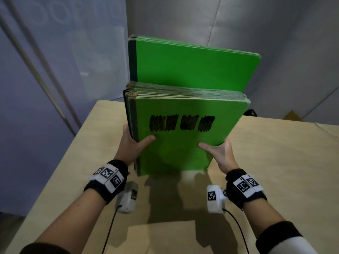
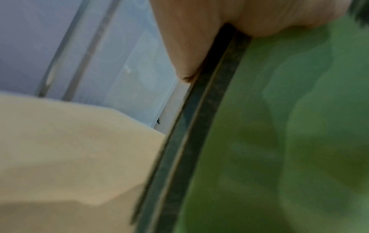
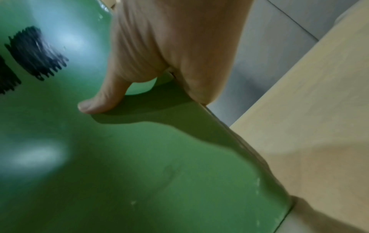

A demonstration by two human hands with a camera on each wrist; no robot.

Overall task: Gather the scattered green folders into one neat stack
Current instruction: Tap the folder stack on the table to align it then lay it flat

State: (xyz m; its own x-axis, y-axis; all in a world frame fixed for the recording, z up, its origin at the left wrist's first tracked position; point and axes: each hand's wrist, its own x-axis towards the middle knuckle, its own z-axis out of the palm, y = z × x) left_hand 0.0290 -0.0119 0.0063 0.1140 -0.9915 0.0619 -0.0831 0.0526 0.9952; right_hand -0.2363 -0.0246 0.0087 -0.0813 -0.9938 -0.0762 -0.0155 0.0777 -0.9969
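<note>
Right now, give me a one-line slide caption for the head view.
Left hand and right hand grip an upright bundle of green folders on edge on the table.

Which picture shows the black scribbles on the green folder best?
The head view: all the black scribbles sit in a row across the front folder of the stack, sharp and whole. The right wrist view catches only one blurry patch and the edge of another by its left border. The left wrist view shows none, just the folder's dark spine edge.
</note>
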